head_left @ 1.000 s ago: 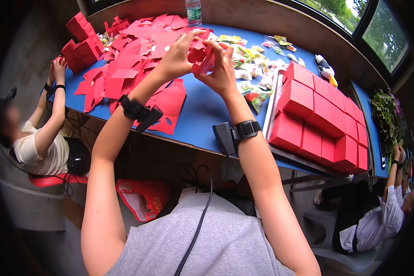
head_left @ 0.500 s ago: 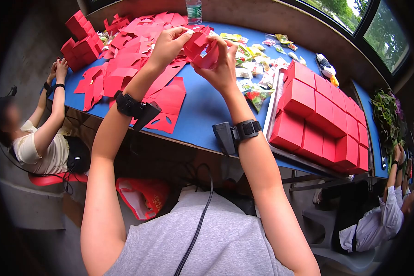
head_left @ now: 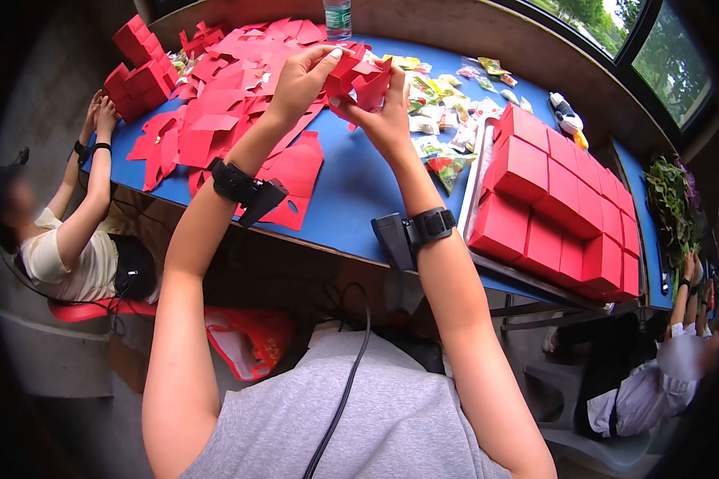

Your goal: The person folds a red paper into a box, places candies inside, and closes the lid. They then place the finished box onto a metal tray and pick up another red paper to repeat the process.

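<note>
Head view: the left hand narrowly pinches one edge of a partly folded red card box while the right hand spans its other side more widely, seemingly to steady the flaps above the blue tabletop. Red cube-shaped boxes sit packed on a pale tray, probably to stay together.

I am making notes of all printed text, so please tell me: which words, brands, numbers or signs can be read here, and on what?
No text can be read with certainty.
Bottle label: too small.
Small wrapped packets: too small and blurred.
Red bag: yellowish marks, too blurred.
</note>
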{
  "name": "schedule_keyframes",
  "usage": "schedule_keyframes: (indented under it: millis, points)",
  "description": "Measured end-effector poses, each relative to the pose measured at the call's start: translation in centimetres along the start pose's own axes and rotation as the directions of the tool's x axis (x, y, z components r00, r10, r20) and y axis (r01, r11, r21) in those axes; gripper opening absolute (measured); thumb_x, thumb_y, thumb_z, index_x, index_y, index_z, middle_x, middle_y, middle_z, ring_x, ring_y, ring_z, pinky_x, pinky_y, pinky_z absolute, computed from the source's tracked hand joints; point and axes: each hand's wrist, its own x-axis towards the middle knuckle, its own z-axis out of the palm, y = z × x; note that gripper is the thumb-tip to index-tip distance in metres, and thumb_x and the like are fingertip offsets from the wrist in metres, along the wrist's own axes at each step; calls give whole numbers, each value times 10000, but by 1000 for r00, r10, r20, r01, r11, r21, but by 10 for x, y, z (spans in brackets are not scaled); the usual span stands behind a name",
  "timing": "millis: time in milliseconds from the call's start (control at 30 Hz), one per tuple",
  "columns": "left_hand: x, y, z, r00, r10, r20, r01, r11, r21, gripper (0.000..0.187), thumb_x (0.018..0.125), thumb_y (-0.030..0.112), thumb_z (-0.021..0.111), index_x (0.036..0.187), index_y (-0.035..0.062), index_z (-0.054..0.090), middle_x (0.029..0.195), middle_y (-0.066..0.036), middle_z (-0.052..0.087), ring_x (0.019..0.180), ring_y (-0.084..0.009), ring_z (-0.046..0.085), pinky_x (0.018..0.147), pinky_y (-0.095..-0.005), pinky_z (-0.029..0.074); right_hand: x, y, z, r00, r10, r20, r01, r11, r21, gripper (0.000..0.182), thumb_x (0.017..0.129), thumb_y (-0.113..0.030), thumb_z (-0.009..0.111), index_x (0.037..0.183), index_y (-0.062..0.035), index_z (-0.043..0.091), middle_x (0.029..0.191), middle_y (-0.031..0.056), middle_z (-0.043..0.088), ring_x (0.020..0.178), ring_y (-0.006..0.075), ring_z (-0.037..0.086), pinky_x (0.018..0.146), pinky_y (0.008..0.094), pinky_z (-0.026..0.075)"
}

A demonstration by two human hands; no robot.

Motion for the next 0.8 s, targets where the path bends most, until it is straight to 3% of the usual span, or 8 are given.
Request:
schedule_keyframes:
  millis: [133,267,333,467,600,633,733,800]
  points:
    - [13,-9,13,998,40,-53,-40,999,-5,259,928,182,487,1060,-13,594,923,-50,635,796,-86,600,704,-208,491,5,12,-3,996,-39,-85,36,999,-37,797,569,-227,801,1212,-103,347,1105,169,399,1022,336,473,884,411,412]
    - [26,-29,29,961,244,-127,-195,931,309,280,916,199,521,1056,-34,585,877,-97,653,780,-110,607,682,-244,486,5,11,-2,982,-99,-162,94,995,-41,749,560,-194,786,1183,-108,379,1121,144,438,1037,317,444,885,416,402]
    - [26,-30,39,914,363,-181,-280,887,367,240,880,194,546,959,-26,603,799,-159,638,694,-229,625,637,-312,483,6,14,-5,981,-143,-132,129,986,-109,735,551,-187,778,1173,-118,392,1107,120,465,1042,322,426,890,421,392]
    - [24,-33,36,913,358,-194,-271,890,368,223,886,178,529,952,-20,608,822,-167,643,729,-247,637,657,-318,487,7,16,-8,976,-205,-69,178,944,-277,697,526,-178,758,1141,-158,431,1043,62,535,1050,338,376,906,436,364]
    - [25,-37,28,916,348,-200,-273,906,325,210,890,161,517,939,-18,614,813,-166,650,742,-259,647,668,-323,492,7,16,-8,972,-232,42,230,896,-379,701,523,-188,762,1144,-158,440,1134,163,429,1044,362,428,882,448,405]
    - [23,-40,27,927,315,-202,-233,908,349,218,910,163,510,975,-11,625,811,-116,661,755,-137,625,665,-274,487,9,15,-10,967,-229,108,253,867,-429,723,531,-181,761,1170,-133,426,1151,198,379,1055,365,447,872,439,428]
    - [19,-39,27,935,291,-203,-213,919,332,241,888,196,544,975,-10,634,812,-163,660,717,-225,654,648,-310,497,8,7,-9,984,-176,32,175,910,-376,746,543,-169,756,1196,-95,403,1132,192,401,1065,353,452,875,412,437]
    - [16,-37,27,954,251,-162,-201,940,275,256,882,210,561,981,-10,646,876,-164,667,768,-210,660,676,-290,499,9,9,-11,987,-161,20,156,899,-409,780,563,-158,754,1227,-54,360,1124,193,424,1060,356,465,873,395,443]
